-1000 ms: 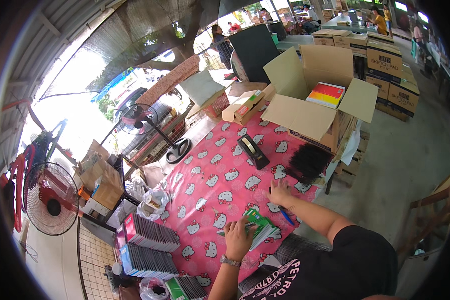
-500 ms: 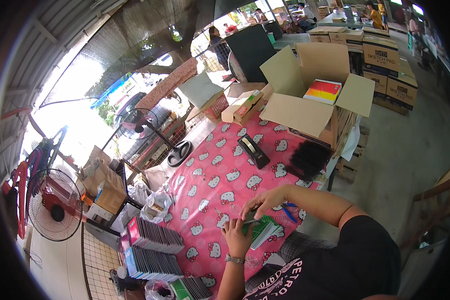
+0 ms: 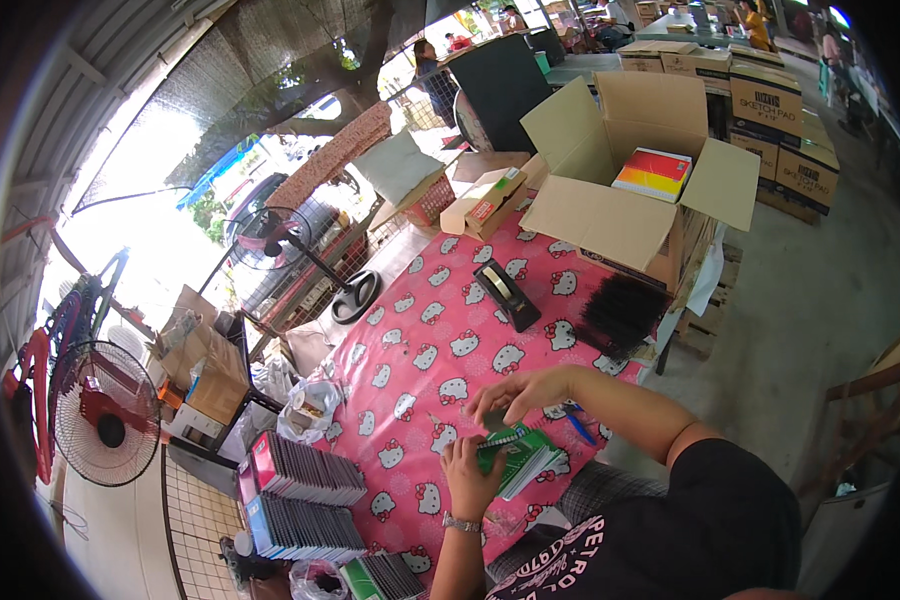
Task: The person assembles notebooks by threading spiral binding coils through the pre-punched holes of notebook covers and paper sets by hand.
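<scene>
notebooks: green spiral stack [image 3: 518, 457], both my hands grip it, left [image 3: 467, 480], right [image 3: 515, 395]
box: open brown carton [image 3: 620, 190], far desk edge, rainbow pad [image 3: 653, 173] inside

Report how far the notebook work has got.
Done, seemingly: stacks of spiral notebooks stand left of the pink table. In hand: left hand holds a green notebook; right hand works at its top edge. Left: loose black spirals and the pads in the open box.

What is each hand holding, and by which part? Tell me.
The left hand grips the green notebooks at their left end, from below. The right hand pinches the spiral-bound top edge of the uppermost one.
</scene>
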Demonstrator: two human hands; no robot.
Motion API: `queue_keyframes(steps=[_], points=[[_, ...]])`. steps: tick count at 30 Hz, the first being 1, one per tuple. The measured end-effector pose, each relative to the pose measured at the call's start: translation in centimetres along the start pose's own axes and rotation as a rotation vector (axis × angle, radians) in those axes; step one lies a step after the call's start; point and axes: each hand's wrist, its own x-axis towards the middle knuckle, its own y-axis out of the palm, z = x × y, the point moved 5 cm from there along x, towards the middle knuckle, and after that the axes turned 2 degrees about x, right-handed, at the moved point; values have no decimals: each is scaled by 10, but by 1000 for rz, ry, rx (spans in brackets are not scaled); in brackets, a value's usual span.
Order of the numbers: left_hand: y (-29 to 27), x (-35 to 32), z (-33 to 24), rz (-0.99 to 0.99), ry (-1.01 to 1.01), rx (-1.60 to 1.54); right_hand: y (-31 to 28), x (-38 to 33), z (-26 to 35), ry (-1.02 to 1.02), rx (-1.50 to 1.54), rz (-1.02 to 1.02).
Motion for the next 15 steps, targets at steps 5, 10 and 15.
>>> queue_keyframes(steps=[5,10,15], points=[[-2,3,2,-9,-6,-58,-3,1,0,88,-140,-14],[-4,-2,14,-17,4,-140,2,7,-10,-15,46,1],[-5,-9,37,43,-64,-263,8,21,-8,80,171,13]])
